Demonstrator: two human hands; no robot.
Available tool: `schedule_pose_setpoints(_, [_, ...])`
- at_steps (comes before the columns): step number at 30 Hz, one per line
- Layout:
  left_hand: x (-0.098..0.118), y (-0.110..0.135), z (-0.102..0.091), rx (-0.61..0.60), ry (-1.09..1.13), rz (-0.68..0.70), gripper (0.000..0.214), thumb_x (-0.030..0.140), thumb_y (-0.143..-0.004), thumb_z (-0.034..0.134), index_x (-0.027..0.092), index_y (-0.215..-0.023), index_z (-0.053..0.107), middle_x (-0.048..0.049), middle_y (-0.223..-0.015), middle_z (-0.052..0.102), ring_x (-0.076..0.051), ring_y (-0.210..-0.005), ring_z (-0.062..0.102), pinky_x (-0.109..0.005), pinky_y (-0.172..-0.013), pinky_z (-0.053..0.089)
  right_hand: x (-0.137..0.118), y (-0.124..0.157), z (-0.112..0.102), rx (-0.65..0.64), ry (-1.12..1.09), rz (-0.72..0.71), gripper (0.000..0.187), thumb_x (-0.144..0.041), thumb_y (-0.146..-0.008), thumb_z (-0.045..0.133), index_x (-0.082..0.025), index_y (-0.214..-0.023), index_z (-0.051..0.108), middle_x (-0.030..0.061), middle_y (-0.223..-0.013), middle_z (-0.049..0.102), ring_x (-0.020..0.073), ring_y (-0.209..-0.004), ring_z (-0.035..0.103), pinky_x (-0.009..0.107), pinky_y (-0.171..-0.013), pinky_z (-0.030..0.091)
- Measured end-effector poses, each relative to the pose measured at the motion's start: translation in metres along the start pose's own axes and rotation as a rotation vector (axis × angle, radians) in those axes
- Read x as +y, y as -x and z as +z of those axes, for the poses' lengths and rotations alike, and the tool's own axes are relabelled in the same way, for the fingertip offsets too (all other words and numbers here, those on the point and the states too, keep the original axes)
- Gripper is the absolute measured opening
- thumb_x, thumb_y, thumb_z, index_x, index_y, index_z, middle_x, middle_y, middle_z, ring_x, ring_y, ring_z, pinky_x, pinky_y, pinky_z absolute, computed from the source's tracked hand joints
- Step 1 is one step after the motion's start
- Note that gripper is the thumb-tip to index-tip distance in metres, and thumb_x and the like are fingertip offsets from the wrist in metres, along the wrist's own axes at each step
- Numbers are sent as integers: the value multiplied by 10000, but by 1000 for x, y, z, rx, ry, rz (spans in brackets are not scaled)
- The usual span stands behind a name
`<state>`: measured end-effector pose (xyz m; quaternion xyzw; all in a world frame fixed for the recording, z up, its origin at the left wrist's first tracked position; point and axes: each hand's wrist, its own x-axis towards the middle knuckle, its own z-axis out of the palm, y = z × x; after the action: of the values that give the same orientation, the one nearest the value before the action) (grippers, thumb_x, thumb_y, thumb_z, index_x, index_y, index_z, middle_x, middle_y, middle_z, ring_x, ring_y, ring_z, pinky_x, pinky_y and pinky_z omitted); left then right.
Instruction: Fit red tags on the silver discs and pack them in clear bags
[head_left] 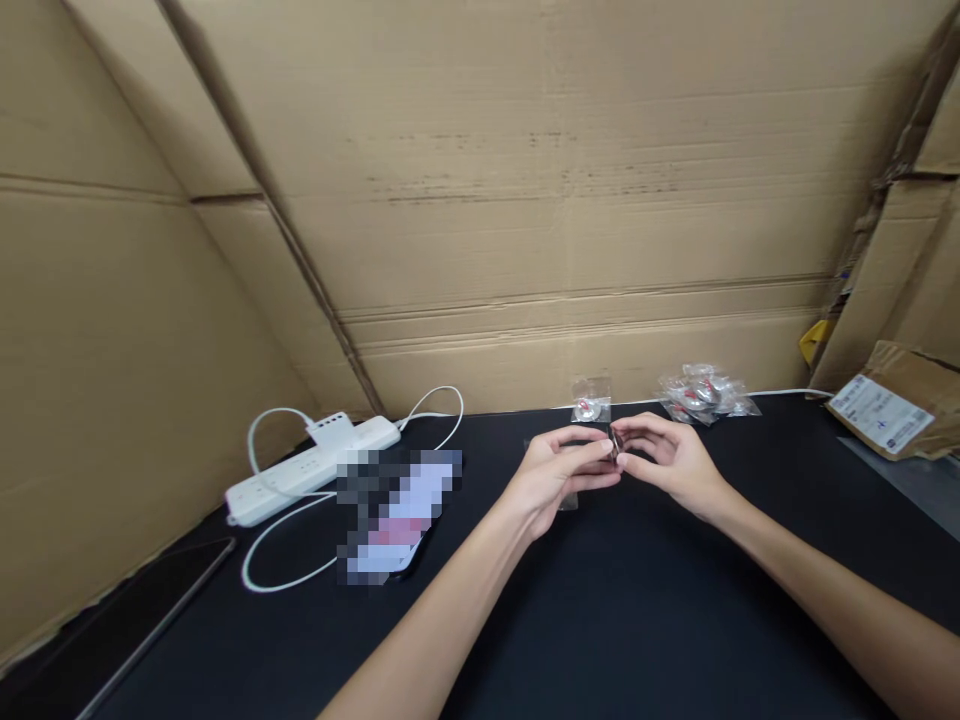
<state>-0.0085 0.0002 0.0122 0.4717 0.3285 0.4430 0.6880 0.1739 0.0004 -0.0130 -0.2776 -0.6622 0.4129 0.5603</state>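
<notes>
My left hand (559,468) and my right hand (679,462) meet above the black table. Between their fingertips is a small, dark, shiny thin thing (614,440), seen edge-on and partly covered by the fingers. Both hands pinch it, and its kind cannot be made out. Just behind my left hand lies a clear plastic packet (588,408) with a round silvery piece and a bit of red inside. Part of another clear plastic piece (569,501) shows under my left hand.
A pile of similar clear packets (703,394) lies by the back cardboard wall (570,230). At left are a white power strip (281,488) with cables, a phone (409,515) with a blurred screen, and a dark tablet-like slab (142,620). An opened, labelled cardboard package (922,375) sits at right.
</notes>
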Motion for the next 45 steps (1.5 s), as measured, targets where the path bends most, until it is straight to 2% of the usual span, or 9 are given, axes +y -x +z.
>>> schedule_pose_setpoints(9, [2, -1, 1, -13, 62, -9, 251, 202, -736, 791, 89, -936, 689, -122, -877, 729, -237, -811, 716, -500, -905, 548, -1, -1, 1, 19, 33, -15, 322, -233, -728, 778, -226, -1039, 696, 61, -1004, 647, 199, -921, 644, 392, -880, 547])
schedule_pose_setpoints(15, [5, 0, 2, 2, 75, 14, 247, 201, -731, 795, 90, -926, 692, -127, -863, 734, -245, -806, 723, -497, -911, 544, -3, -2, -1, 110, 27, 9, 300, -243, -733, 776, -216, -1019, 693, 63, -984, 672, 187, -868, 652, 389, -865, 555])
schedule_pose_setpoints(19, [4, 0, 2, -1, 52, 3, 245, 210, -723, 801, 92, -911, 697, -119, -856, 731, -233, -780, 721, -496, -893, 553, -1, -1, 1, 38, 27, 0, 291, -253, -736, 772, -221, -1017, 702, 59, -997, 644, 195, -902, 651, 388, -879, 555])
schedule_pose_setpoints(32, [10, 0, 2, 6, 58, 19, 228, 213, -732, 793, 90, -897, 697, -110, -829, 728, -228, -774, 718, -489, -896, 551, -6, -2, 0, 102, -12, 23, 285, -262, -723, 789, -219, -992, 708, 60, -995, 681, 190, -877, 667, 389, -886, 554])
schedule_pose_setpoints(45, [6, 2, 4, 6, 22, -1, 241, 236, -708, 813, 102, -875, 701, -108, -824, 729, -227, -773, 720, -471, -876, 561, 0, 1, 3, 48, -11, 26, 304, -289, -720, 791, -233, -1008, 711, 59, -1021, 654, 196, -912, 665, 398, -901, 555])
